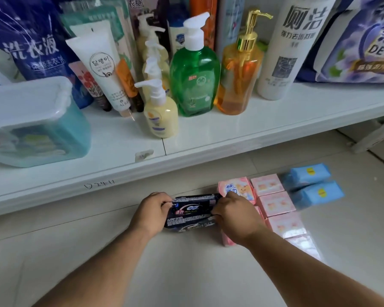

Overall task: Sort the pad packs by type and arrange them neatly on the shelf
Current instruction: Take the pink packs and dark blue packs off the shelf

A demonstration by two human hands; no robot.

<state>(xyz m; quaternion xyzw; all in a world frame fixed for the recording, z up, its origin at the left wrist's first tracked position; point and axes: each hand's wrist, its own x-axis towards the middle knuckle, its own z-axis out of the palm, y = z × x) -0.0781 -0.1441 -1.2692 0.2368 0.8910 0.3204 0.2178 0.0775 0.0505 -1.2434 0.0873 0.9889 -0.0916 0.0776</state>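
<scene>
Both hands are down on the low surface under the white shelf (pixel 231 138), and the dark pack (pixel 192 212) sits right between them: the left hand (pixel 152 212) grips its left end with curled fingers, the right hand (pixel 235 214) pinches the right end. It lies just left of the pink pack (pixel 236 187), touching or nearly so, with a column of pale pink packs (pixel 275 203) beyond and two blue packs (pixel 313 185) further right. This thing looks light and soft, a plastic-wrapped bundle that gives under the fingers, the film glossy and probably a bit slick. Nothing fragile here, but squeeze hard and it will likely crumple out of shape. The short ends look like the sensible hold, as the hands have it, keeping the printed face up and the long edges free to square against its neighbour. Whether another dark pack lies beneath, hard to tell.
</scene>
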